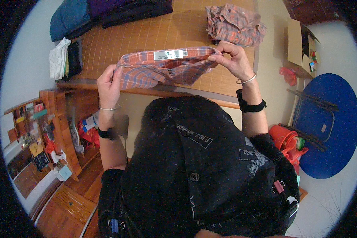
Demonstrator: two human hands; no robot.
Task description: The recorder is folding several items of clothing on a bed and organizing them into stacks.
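Note:
A pair of orange, red and blue plaid shorts (141, 76) is stretched out between my hands, its waist opening toward me. A white label (169, 54) shows on the inside of the waistband. My left hand (109, 85) is closed on the left end of the waistband. At the right end, my right hand (235, 61) pinches the band between thumb and fingers. The shorts hang above the near edge of a bed-like surface covered with a brown mat (135, 37). Beyond my right hand, a folded plaid shirt (236, 25) lies on the mat.
Dark folded clothes (139, 14) and a teal one (69, 20) lie at the far left, near white folded cloth (59, 59). To the right are an open cardboard box (295, 43) and a blue round folding table (337, 119). A cluttered wooden shelf (57, 115) stands left.

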